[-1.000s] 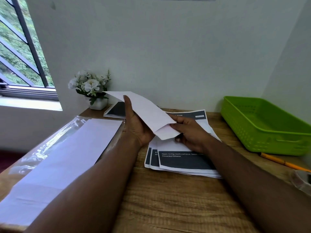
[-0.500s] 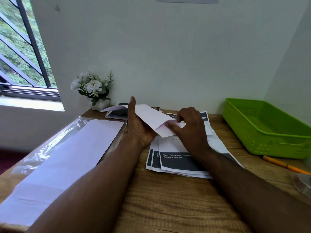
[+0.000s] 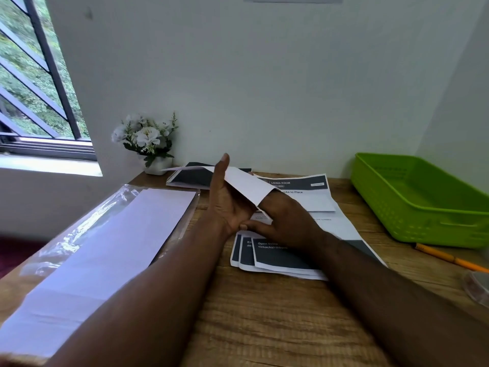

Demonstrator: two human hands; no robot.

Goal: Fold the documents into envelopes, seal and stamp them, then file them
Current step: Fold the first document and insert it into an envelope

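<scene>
Head view, and the envelope point(image 3: 246, 185) is up off the bench point(image 3: 264, 313), held slanted above the documents point(image 3: 296, 226). The left hand point(image 3: 229, 205) has it from below, palm up under the envelope, thumb standing straight up against its near face; the other left fingers are hidden behind the paper, so I cannot tell how they lie. The right hand point(image 3: 285, 223) goes in at the envelope's lower end, its fingers slipped out of sight inside or under that end, thumb stretched flat toward the left wrist. Whether those hidden fingers pinch anything, I cannot tell.

One envelope in the air. Under it, the documents: three overlapping printed sheets with dark bands show at the near edge, and a further sheet headed LIVING ROOM lies behind the envelope, toward the wall. Exact count of the pile is not clear.

Left of the envelope, one long clear sleeve point(image 3: 100, 234) holding white paper runs along the bench toward the camera. Behind the envelope, against the wall, one spiral notebook point(image 3: 188, 178) with a dark cover, and just left of that, one small white pot of white flowers point(image 3: 145, 139).

Right of the envelope, well apart, one green tray point(image 3: 423, 200). Near the tray's front edge, one orange pencil point(image 3: 449, 258) lies on the bench, and a clear roll of tape point(image 3: 479, 284) sits cut off at the frame's edge.
</scene>
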